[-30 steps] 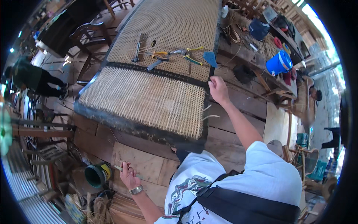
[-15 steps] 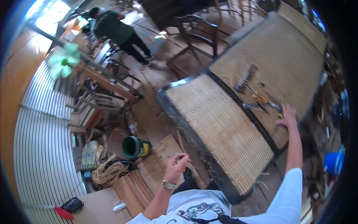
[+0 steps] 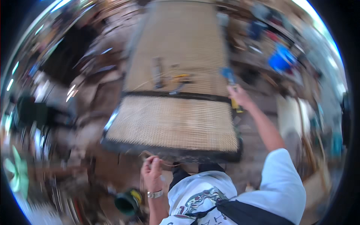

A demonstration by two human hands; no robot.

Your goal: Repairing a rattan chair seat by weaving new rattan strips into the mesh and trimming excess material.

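Observation:
My left hand (image 3: 152, 172), with a watch on its wrist, pinches a thin cane strand (image 3: 168, 164) just in front of the panel's near edge. A long dark-framed panel of woven cane (image 3: 176, 120) stretches away from me. Beside its right edge, my right hand (image 3: 240, 96) grips a tool with a yellow-and-black handle (image 3: 236, 105) and a bluish far end; blur hides its exact kind. On the weave beyond the dark crossbar lie a long grey tool (image 3: 157, 73), a yellow-handled tool (image 3: 182, 78) and a curved dark tool (image 3: 177, 89).
A blue bucket (image 3: 281, 58) stands far right. At the lower left is a dark green bucket (image 3: 128, 201), with a pale green fan (image 3: 17, 172) at the left rim. Blurred clutter lines both sides of the wooden floor.
My view has swung right, so the panel now points straight ahead. My right hand has lifted the yellow-handled tool off the weave and past the panel's right edge. My left hand keeps its pinch.

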